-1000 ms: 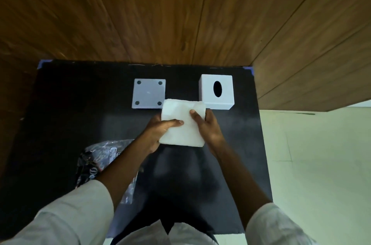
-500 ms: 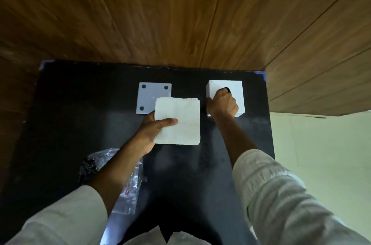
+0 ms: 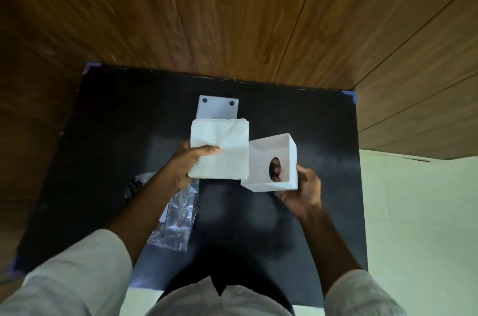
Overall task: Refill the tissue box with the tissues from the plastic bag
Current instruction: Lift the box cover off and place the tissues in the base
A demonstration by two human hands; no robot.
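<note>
My left hand [image 3: 190,165] grips a white stack of tissues [image 3: 222,150] above the black table, thumb across its top. Beside it on the right, my right hand [image 3: 301,190] holds the white tissue box [image 3: 271,163] lifted off the table and turned over, so I look into its open bottom. Fingers show through its oval slot. The box's flat white base plate [image 3: 217,109], with dark corner dots, lies behind the tissues, partly hidden. The crumpled clear plastic bag [image 3: 178,214] lies under my left forearm.
The black table [image 3: 116,134] stands against a wooden panelled wall [image 3: 232,18]. Its right edge borders a pale floor [image 3: 419,225]. Blue tape marks the table's far corners.
My right hand has lifted the tissue box off the table, flipped it open side up and brought it next to the tissue stack. The left hand kept hold of the tissues.
</note>
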